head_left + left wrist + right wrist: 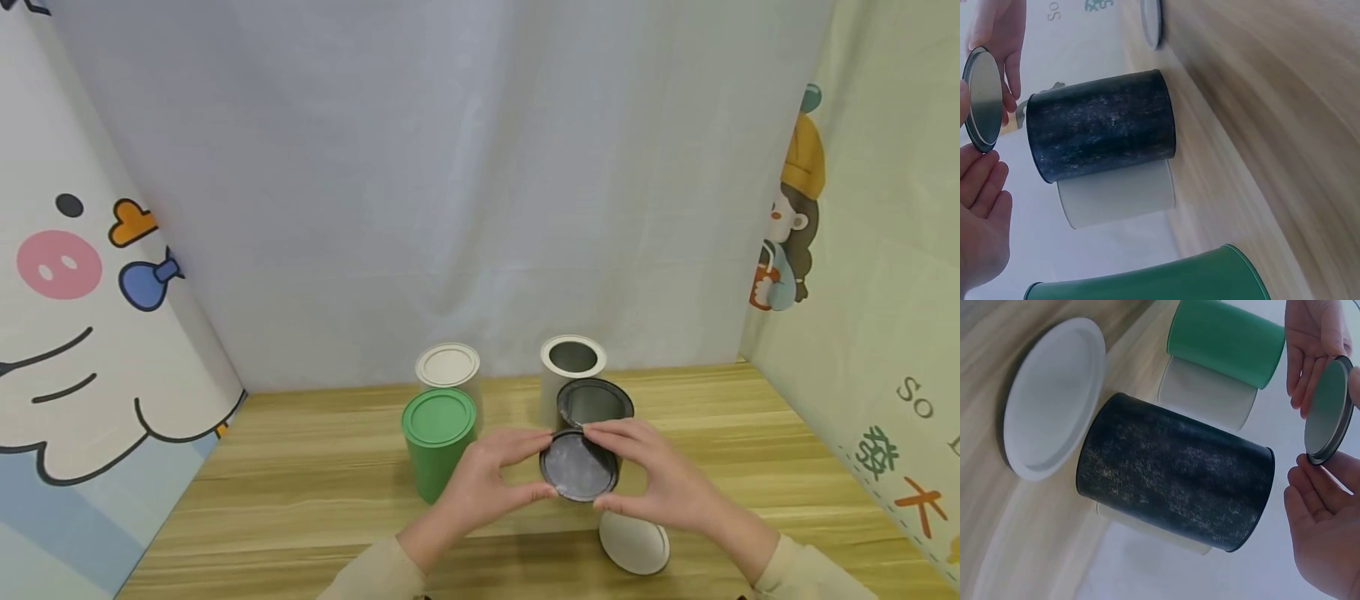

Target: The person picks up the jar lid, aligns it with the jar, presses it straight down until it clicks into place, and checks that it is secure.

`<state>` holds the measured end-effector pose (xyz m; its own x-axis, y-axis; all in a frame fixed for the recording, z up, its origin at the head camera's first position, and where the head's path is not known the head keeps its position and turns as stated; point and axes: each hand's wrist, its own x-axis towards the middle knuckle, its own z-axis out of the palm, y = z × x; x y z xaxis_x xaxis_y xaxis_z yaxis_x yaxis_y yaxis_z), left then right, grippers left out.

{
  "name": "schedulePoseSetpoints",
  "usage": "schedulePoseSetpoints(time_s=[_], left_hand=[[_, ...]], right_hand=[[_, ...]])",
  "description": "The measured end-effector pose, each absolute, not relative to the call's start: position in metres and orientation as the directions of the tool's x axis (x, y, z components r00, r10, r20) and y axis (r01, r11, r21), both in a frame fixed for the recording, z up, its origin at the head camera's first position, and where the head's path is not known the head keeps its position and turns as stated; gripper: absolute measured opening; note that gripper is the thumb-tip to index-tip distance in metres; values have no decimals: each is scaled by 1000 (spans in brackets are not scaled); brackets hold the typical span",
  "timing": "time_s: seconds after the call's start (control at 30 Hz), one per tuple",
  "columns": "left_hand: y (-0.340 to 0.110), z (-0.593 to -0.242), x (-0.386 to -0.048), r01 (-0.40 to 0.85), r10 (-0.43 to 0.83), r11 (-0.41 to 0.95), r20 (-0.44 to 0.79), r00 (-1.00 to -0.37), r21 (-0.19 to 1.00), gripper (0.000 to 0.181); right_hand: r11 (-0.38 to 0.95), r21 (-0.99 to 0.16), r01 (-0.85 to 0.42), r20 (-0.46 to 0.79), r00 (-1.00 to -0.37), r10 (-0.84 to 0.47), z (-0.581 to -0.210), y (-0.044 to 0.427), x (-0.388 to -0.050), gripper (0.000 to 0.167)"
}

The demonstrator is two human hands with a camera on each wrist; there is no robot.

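A round black lid (pixel 579 467) is held between both hands in the head view, above and in front of the open black can (pixel 596 404). The left hand (pixel 491 475) pinches its left edge between thumb and fingers, and the right hand (pixel 660 479) pinches its right edge the same way. From the side, the left wrist view shows the lid (pixel 986 100) raised beyond the rim of the upright black can (pixel 1100 125), not touching it. In the right wrist view the lid (pixel 1327 412) appears tilted, its metallic underside showing, apart from the black can (pixel 1175 472).
Behind the black can stands a white can (pixel 553 379) without a lid. To the left are a green can (pixel 438 433) with its lid on and a lidded white can (pixel 448 367) behind it. A loose white lid (pixel 634 546) lies on the wooden table (pixel 315 492) near the front.
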<state>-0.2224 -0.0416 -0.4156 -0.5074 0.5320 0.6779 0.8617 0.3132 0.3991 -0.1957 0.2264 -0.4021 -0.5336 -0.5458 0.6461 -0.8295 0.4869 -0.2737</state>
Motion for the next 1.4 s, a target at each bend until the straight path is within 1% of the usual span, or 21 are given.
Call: schedulePoseSetpoints(time_s=[0.3, 0.4, 0.57, 0.73, 0.83, 0.93, 1.2, 1.4], left_hand=[[-29, -408, -233, 850, 466, 275, 711, -527, 449, 57], [-24, -409, -236, 843, 439, 271, 720, -537, 464, 56], [-16, -412, -242, 800, 390, 282, 698, -600, 529, 55], [-5, -416, -249, 745, 351, 317, 657, -667, 587, 53], [1, -416, -252, 721, 328, 357, 643, -692, 594, 53], [7, -417, -255, 718, 313, 377, 648, -694, 585, 53], [19, -413, -266, 708, 332, 452, 635, -698, 542, 53], [21, -411, -271, 675, 344, 472, 586, -734, 568, 54]], right_hand=[[527, -301, -795, 631, -580, -515, -394, 236, -207, 70], [526, -309, -792, 640, -583, -500, -393, 238, -211, 70], [546, -324, -773, 670, -595, -445, -395, 242, -218, 67], [585, -366, -724, 665, -643, -380, -397, 244, -222, 62], [600, -396, -695, 654, -672, -347, -398, 245, -224, 59], [609, -418, -673, 643, -694, -325, -399, 247, -227, 56], [628, -434, -646, 629, -716, -301, -405, 253, -238, 53], [635, -459, -622, 603, -743, -292, -408, 255, -243, 53]])
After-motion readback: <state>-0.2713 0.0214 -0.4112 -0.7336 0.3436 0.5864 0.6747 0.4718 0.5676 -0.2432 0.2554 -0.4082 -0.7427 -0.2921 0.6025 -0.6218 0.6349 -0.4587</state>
